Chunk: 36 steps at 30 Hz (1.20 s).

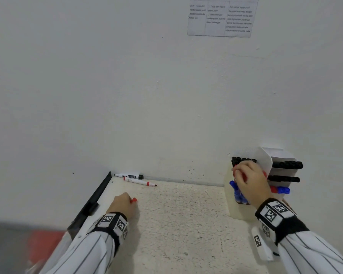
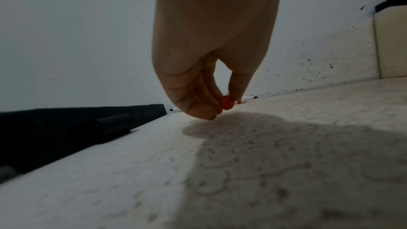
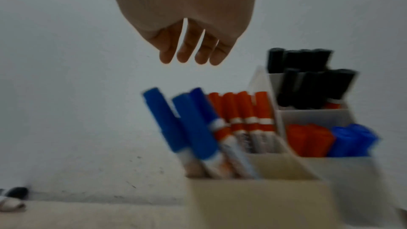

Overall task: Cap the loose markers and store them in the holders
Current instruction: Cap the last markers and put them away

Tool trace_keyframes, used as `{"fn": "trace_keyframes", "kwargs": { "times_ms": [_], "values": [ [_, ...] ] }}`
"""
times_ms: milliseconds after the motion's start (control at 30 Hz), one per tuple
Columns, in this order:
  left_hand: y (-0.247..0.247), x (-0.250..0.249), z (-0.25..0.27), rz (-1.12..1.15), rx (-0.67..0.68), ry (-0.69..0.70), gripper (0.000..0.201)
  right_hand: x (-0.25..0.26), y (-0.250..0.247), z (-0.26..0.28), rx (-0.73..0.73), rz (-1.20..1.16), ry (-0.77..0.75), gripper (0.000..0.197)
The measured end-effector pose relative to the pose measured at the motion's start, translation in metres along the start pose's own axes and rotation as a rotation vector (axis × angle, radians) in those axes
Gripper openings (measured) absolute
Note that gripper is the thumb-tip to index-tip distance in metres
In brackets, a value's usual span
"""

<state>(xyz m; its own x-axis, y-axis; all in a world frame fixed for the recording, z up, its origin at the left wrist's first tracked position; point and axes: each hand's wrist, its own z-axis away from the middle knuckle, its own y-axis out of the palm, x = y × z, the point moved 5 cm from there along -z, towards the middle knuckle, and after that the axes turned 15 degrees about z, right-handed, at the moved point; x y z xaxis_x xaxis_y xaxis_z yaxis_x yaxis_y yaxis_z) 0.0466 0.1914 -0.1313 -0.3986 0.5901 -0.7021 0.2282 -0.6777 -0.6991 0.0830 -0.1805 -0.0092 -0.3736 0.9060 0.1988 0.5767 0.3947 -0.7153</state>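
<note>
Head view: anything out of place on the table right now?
Yes. Two markers lie loose by the back wall: a red marker, tip bare, and a black marker beside it. The left hand pinches a red cap.

Red cap (image 1: 134,200) (striped sleeves (image 1: 91,252))

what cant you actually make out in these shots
- Head view: the wall sheet has print too small and soft to read.
- Head view: the right hand covers part of the cream holder, so the markers there cannot be counted.
- Right wrist view: motion blur smears the marker labels.
- Left wrist view: the left hand hides most of the red cap.
</note>
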Motion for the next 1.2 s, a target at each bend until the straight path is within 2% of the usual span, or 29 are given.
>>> {"fn": "trace_keyframes", "kwargs": {
  "times_ms": [100, 200, 300, 400, 600, 700, 833, 900, 967, 1033, 1100, 1200],
  "values": [
    [-0.006, 0.002, 0.004, 0.060, -0.012, 0.023, 0.027, 0.047, 0.022, -0.019, 0.070, -0.124, -0.031, 0.017],
    [-0.011, 0.004, 0.006, 0.096, -0.008, 0.072, 0.028, 0.091, 0.067, -0.029, 0.325, -0.215, -0.039, 0.018],
    [-0.019, 0.010, 0.007, 0.092, -0.022, 0.078, 0.019, 0.124, 0.122, -0.028, 0.615, -0.248, -0.033, 0.022],
    [-0.027, 0.017, 0.007, 0.090, -0.037, 0.073, 0.008, 0.150, 0.171, -0.017, 0.833, -0.188, -0.082, 0.036],
    [-0.030, 0.032, 0.001, 0.163, -0.033, 0.041, 0.007, 0.184, 0.212, 0.000, 1.023, 0.057, -0.157, 0.052],
    [-0.027, 0.033, 0.000, 0.142, -0.046, 0.032, 0.008, 0.189, 0.218, -0.001, 0.997, 0.169, -0.208, 0.045],
    [-0.024, 0.025, 0.005, 0.140, -0.060, 0.038, 0.006, 0.192, 0.217, -0.007, 0.860, 0.159, -0.187, 0.011],
    [-0.020, 0.025, 0.007, 0.158, -0.062, 0.030, 0.010, 0.191, 0.216, -0.005, 0.881, 0.153, -0.154, 0.014],
    [-0.016, 0.027, 0.008, 0.172, -0.049, 0.008, 0.021, 0.187, 0.218, 0.001, 0.961, 0.195, -0.137, 0.025],
    [-0.014, 0.029, 0.009, 0.195, -0.039, -0.003, 0.032, 0.182, 0.216, 0.008, 1.002, 0.227, -0.124, 0.027],
    [-0.015, 0.027, 0.010, 0.203, -0.048, 0.011, 0.027, 0.178, 0.207, 0.007, 0.963, 0.178, -0.096, 0.024],
    [-0.018, 0.026, 0.014, 0.220, -0.057, 0.036, 0.019, 0.171, 0.185, -0.010, 0.805, -0.119, -0.006, 0.018]
  ]
}}
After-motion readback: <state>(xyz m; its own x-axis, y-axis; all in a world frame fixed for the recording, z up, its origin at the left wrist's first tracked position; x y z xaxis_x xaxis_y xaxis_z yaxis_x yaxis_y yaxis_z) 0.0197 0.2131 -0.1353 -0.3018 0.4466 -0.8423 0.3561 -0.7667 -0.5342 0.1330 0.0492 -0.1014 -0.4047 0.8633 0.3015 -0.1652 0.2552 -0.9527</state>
